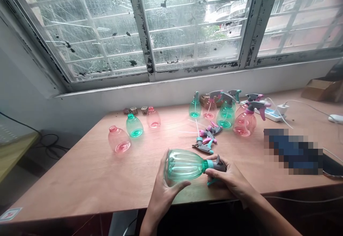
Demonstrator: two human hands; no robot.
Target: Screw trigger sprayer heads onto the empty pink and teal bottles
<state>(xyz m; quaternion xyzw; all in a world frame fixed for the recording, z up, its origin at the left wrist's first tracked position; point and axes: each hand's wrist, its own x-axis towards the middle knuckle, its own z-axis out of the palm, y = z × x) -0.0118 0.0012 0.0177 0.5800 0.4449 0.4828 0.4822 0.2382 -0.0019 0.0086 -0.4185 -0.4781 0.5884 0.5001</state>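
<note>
A green see-through spray bottle [184, 164] lies sideways in the air just above the table's front part, its base to the left. My left hand [164, 191] cups the base, with the thumb along the near side. At the neck, my right hand [232, 175] grips the grey and teal trigger sprayer [220, 165], which sits on the bottle's mouth. How tightly it is screwed on I cannot tell. Just beyond the bottle lie loose trigger sprayers, one teal and grey [203, 146] and others pink and grey [210, 133], with thin dip tubes.
Open-topped bottles stand at left: pink [119, 140], green [134, 126] and pink [153, 118]. Several bottles with sprayers, among them a pink one [245, 121], stand at back right. A power strip [273, 114], a blurred-out dark object [294, 152] and a cardboard box [320, 89] occupy the right.
</note>
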